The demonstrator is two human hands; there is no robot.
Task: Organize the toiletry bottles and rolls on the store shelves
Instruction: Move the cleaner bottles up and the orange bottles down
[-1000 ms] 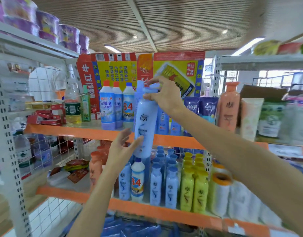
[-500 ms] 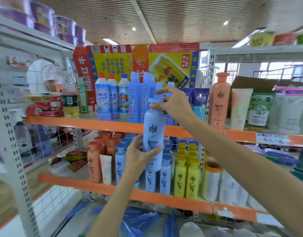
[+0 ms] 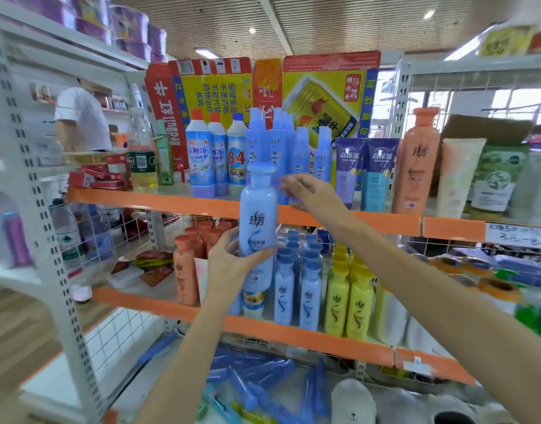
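- Flattened red-and-yellow drink carton [image 3: 309, 96] propped upright at the back of the upper shelf.
- Red packets [image 3: 101, 175] stacked at that shelf's left end, beside a clear bottle of yellow liquid [image 3: 142, 160].
- Person in a white top [image 3: 79, 117] seen through the wire rack.
- Slatted ceiling [image 3: 339, 22] with round lights.

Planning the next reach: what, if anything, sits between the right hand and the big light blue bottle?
Nothing visible. The right hand hangs open just right of the light blue bottle, with only air between them. The left hand grips the bottle's lower half.
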